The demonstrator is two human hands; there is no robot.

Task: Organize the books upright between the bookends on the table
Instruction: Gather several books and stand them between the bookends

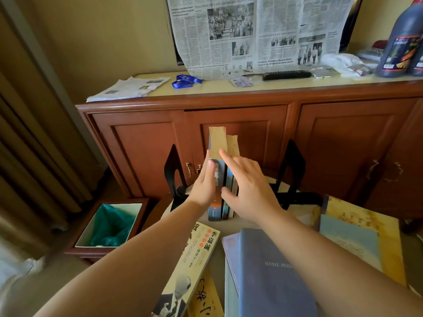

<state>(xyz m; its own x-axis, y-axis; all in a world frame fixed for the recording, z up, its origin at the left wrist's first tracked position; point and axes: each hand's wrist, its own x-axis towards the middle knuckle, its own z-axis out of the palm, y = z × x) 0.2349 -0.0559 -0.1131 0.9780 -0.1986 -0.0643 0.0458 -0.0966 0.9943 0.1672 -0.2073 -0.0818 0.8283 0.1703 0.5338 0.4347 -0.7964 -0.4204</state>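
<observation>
Black metal bookends stand on the table [304, 217]: left bookend [174, 175] at about 10 o'clock from the hands, right bookend [294, 167] at about 2 o'clock. Between them, upright books [218, 179], spines toward the camera: a thick blue-spined volume on the left, and thinner ones pressed against its right side. Exact count of the thin ones cannot be told; the right hand covers part of them.

Left hand [204, 183]: fingers straight and together, palm flat against the left face of the thick blue book, fingertips pointing to 12 o'clock. Not wrapped round anything.

Right hand [248, 186]: fingers extended and slightly spread, lying over the right side of the upright group; index tip reaches the top page edges, thumb touches the spines near the lower part. Fingers not curled.

Both bookends stand apart from the upright group, gaps on either side.

Loose books lying flat at 6 o'clock, nearer the camera: cream paperback [194, 266] with Chinese lettering and a portrait, at 7 o'clock; blue hardcover [270, 277] at 6 o'clock; yellow-and-blue book [357, 239] at 4 o'clock.

Wooden cabinet [240, 124] behind the table at 12 o'clock; a newspaper [251, 33] hangs above it, a remote control [286, 75] lies on top. Waste bin [109, 226] with green liner at 9 o'clock, on the floor.
</observation>
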